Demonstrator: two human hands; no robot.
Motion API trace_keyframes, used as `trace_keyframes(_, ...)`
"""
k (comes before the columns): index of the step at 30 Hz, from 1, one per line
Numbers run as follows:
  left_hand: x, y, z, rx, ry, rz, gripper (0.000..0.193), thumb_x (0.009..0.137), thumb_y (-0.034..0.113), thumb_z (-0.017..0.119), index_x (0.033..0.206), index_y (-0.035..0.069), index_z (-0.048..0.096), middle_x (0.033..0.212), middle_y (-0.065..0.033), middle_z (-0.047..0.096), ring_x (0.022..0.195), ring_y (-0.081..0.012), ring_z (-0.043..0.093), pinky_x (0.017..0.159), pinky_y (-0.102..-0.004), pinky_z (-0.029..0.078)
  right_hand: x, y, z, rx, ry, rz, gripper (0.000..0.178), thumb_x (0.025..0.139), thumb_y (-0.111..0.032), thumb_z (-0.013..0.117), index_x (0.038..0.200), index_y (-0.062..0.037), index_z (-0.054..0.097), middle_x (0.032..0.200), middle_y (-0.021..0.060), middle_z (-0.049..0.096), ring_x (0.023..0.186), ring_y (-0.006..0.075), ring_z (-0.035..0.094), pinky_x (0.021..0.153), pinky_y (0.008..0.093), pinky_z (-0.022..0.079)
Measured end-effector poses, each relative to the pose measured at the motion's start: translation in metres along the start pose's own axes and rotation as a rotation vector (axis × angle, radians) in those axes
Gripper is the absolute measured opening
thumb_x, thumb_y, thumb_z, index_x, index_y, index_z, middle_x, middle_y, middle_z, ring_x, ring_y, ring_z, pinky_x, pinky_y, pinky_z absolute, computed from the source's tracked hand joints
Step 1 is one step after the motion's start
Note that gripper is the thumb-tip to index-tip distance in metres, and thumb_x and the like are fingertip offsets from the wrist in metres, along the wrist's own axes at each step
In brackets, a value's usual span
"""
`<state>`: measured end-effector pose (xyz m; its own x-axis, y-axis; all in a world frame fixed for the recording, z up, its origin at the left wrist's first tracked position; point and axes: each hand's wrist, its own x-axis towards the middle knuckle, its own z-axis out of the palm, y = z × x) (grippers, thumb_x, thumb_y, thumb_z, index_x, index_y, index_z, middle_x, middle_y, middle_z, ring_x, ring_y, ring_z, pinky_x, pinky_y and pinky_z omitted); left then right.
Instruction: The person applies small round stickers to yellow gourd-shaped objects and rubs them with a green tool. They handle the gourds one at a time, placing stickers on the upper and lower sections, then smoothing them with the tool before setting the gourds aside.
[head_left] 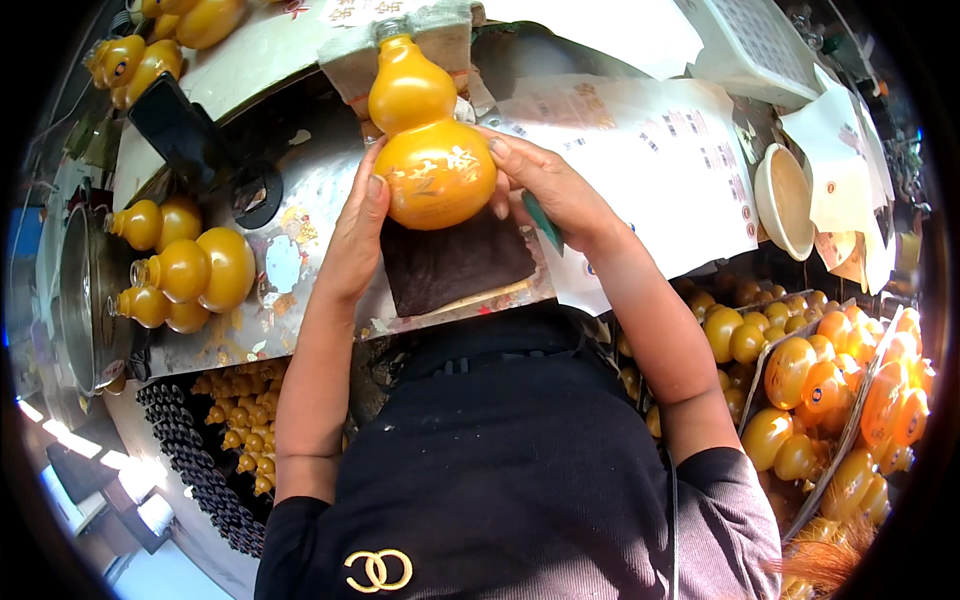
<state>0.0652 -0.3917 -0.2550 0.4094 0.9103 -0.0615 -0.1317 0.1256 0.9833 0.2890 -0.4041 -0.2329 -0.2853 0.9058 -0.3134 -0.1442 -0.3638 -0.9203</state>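
Observation:
A glossy yellow gourd-shaped bottle (437, 165) is held between my two hands, its clear neck pointing away from me. Pale characters and a small dark mark show on its lower bulb. My left hand (352, 235) cups the lower bulb from the left, thumb on its front. From the other side my right hand (553, 188) grips the same bulb, thumb near the waist. A flat green piece (542, 218) sticks out below the right fingers; its kind is hard to tell. Beneath the bottle lies a dark brown pad (460, 270) at the table's near edge.
Printed sheets (640, 165) cover the table's right, beside a shallow bowl (785, 200) and a white plastic basket (750, 50). Leftward stand a phone (180, 130) and several gourd bottles (182, 270). A wrapped block (345, 68) lies by the bottle's neck. More bottles (795, 370) fill crates at lower right.

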Motion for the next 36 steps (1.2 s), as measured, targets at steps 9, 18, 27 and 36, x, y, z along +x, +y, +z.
trace_keyframes(9, 0.005, 0.011, 0.010, -0.036, 0.063, -0.064, 0.056, 0.102, 0.038, 0.034, 0.142, -0.001, 0.033, 0.139, -0.0109, 0.043, 0.130, -0.0181, 0.038, 0.111, -0.0311, 0.023, 0.005, -0.009, 0.014, -0.173, 0.101, -0.012, 0.058, 0.090, -0.051, 0.058, 0.121, -0.0027, 0.059, 0.080, -0.0007, 0.056, 0.065, 0.0070, 0.048, 0.065, 0.0212, 0.042)
trace_keyframes(18, 0.008, 0.016, 0.007, -0.096, 0.138, -0.103, 0.059, 0.099, 0.039, 0.044, 0.139, -0.004, 0.036, 0.131, -0.0114, 0.050, 0.124, -0.0168, 0.044, 0.107, -0.0280, 0.029, -0.008, -0.004, -0.005, 0.252, 0.161, 0.161, 0.045, 0.091, -0.046, 0.053, 0.108, -0.0050, 0.061, 0.072, -0.0030, 0.048, 0.058, 0.0077, 0.042, 0.056, 0.0227, 0.035)
trace_keyframes(27, 0.011, 0.020, 0.012, -0.153, 0.118, -0.101, 0.049, 0.100, 0.035, 0.044, 0.134, 0.000, 0.045, 0.126, -0.0088, 0.055, 0.119, -0.0137, 0.048, 0.105, -0.0280, 0.032, -0.025, -0.052, 0.016, -0.113, 0.103, -0.339, 0.021, 0.087, -0.015, 0.064, 0.105, -0.0054, 0.059, 0.096, 0.0017, 0.060, 0.090, 0.0107, 0.057, 0.083, 0.0237, 0.046)
trace_keyframes(36, 0.008, 0.024, 0.016, -0.144, 0.162, -0.106, 0.049, 0.101, 0.035, 0.040, 0.135, -0.001, 0.043, 0.127, -0.0105, 0.053, 0.119, -0.0146, 0.049, 0.103, -0.0268, 0.035, 0.015, -0.080, 0.038, -0.955, 0.076, -0.718, 0.023, 0.083, -0.014, 0.063, 0.103, -0.0031, 0.057, 0.091, 0.0203, 0.062, 0.086, 0.0394, 0.059, 0.072, 0.0378, 0.049)
